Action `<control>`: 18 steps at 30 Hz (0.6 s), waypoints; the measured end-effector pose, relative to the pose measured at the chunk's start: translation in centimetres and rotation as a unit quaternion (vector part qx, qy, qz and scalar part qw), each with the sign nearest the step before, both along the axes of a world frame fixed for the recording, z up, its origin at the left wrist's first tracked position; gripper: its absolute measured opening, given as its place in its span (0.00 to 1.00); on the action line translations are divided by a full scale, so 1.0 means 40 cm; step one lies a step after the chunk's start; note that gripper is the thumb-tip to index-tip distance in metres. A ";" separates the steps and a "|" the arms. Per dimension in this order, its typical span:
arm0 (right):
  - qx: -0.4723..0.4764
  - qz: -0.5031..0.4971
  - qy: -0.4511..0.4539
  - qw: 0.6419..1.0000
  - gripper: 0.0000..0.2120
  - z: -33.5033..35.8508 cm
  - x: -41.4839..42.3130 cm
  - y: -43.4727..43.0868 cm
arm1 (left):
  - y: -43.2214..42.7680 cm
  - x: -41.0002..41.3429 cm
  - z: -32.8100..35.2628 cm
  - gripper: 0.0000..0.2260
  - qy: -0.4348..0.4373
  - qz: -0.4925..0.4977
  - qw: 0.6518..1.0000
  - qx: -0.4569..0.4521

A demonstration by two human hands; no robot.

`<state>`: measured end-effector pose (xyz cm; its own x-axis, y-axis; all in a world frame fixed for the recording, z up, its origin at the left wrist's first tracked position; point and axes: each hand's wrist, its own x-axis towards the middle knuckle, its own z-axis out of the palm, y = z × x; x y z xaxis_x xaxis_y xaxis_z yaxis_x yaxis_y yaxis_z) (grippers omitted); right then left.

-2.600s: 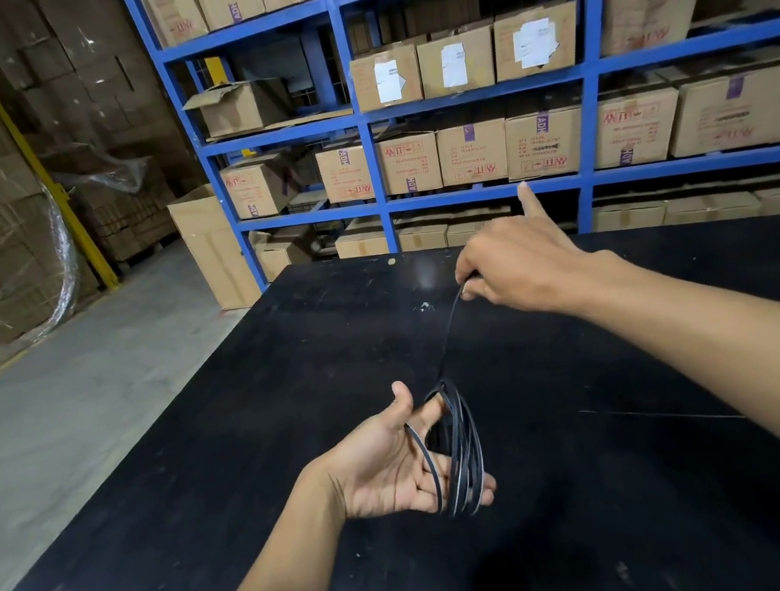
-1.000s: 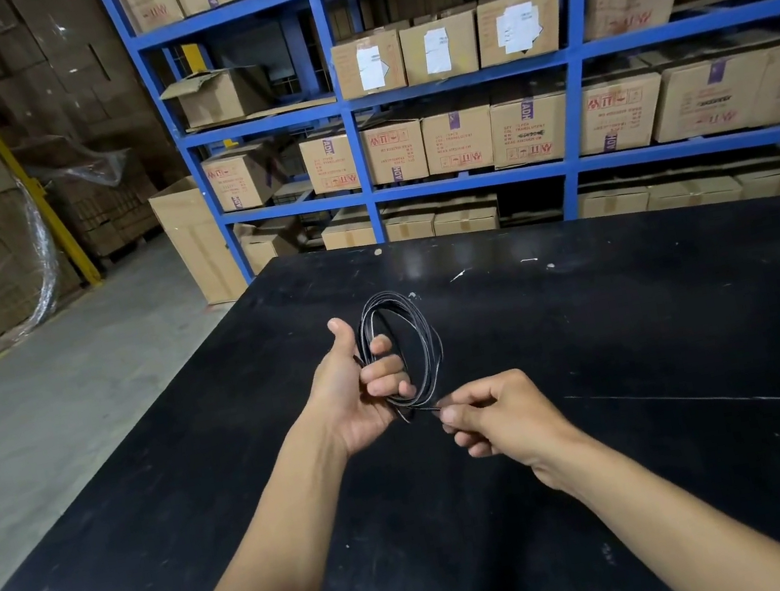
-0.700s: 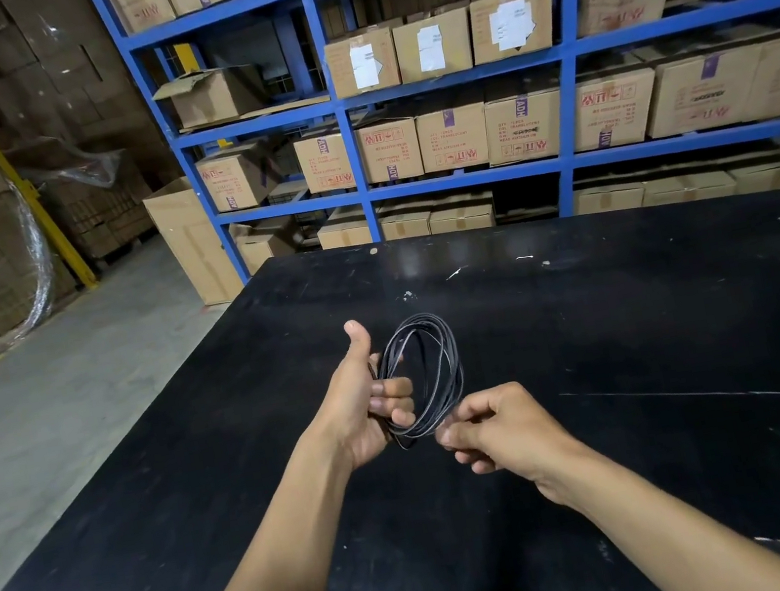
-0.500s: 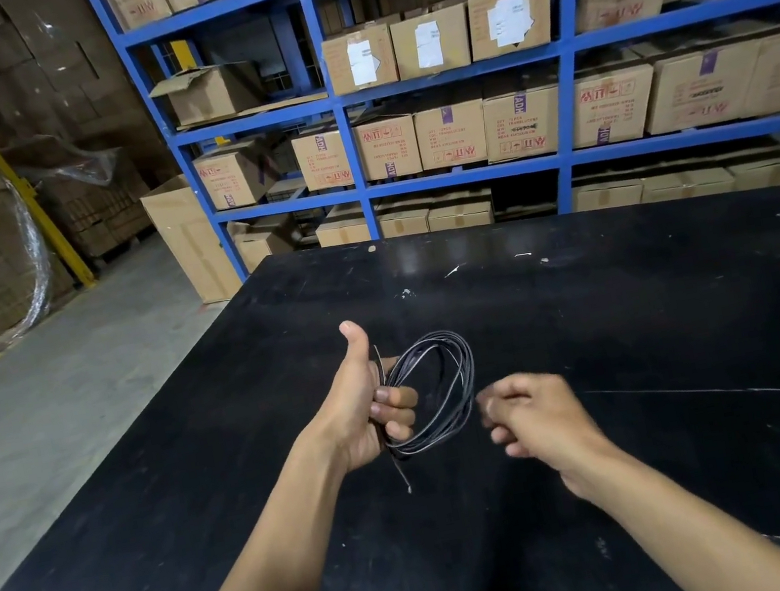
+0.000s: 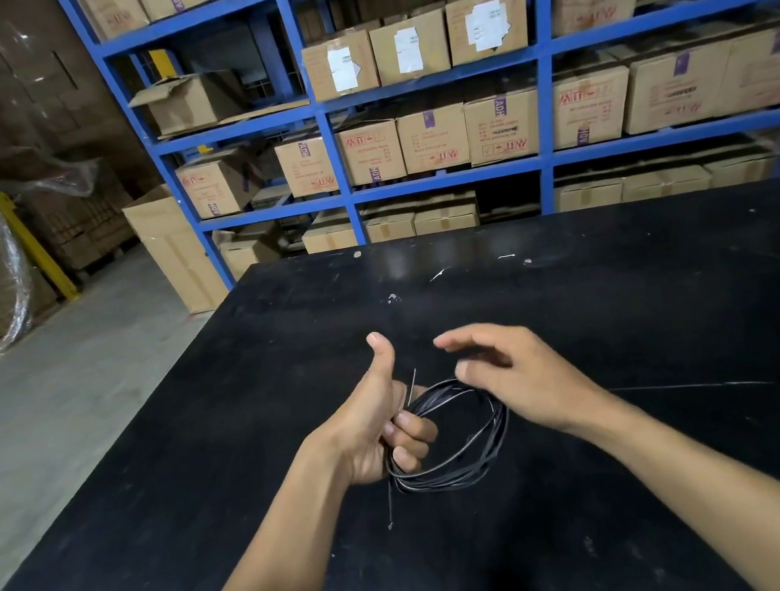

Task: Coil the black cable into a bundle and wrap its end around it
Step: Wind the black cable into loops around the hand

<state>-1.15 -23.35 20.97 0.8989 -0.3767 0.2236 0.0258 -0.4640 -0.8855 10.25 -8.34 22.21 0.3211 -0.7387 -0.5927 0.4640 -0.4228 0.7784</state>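
The black cable (image 5: 479,456) is wound into a flat coil of several loops, held above the black table (image 5: 641,313). My left hand (image 5: 379,422) is closed on the coil's left side, thumb pointing up. One thin cable end sticks up beside the thumb and another short end hangs down below the hand. My right hand (image 5: 522,376) hovers over the coil's far right edge with its fingers spread, holding nothing; whether its fingertips touch the loops cannot be told.
Blue shelving (image 5: 548,111) full of cardboard boxes stands behind the table. A tall carton (image 5: 176,249) rests on the floor by the table's far left corner. Grey concrete floor (image 5: 48,407) lies to the left. Stacked wrapped boxes line the left wall.
The coil has tipped from upright to nearly flat in my left hand. My right hand let go of the cable end, opened, and moved up over the coil's right side.
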 end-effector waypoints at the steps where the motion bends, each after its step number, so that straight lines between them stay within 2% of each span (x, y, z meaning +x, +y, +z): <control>1: -0.022 0.019 0.017 0.999 0.19 -0.008 -0.003 0.003 | -0.002 0.001 -0.004 0.51 0.001 -0.005 1.000 0.014; 3: -0.047 0.040 0.039 0.997 0.22 -0.018 -0.006 0.008 | -0.005 0.002 -0.011 0.56 0.005 -0.020 0.999 0.024; 6: -0.096 0.066 0.071 0.991 0.25 -0.024 0.001 0.011 | -0.004 0.000 -0.019 0.55 -0.006 -0.017 0.999 0.031; 10: -0.169 0.079 0.122 0.975 0.24 -0.031 0.013 0.012 | -0.003 0.000 -0.018 0.43 -0.016 -0.020 0.999 0.034; 14: -0.178 0.072 0.138 0.972 0.20 -0.039 0.019 0.011 | 0.004 0.008 -0.014 0.44 -0.018 -0.036 0.999 0.035; 18: -0.128 0.085 0.142 0.978 0.12 -0.036 0.017 0.011 | 0.006 0.023 -0.012 0.50 -0.012 -0.059 0.997 0.044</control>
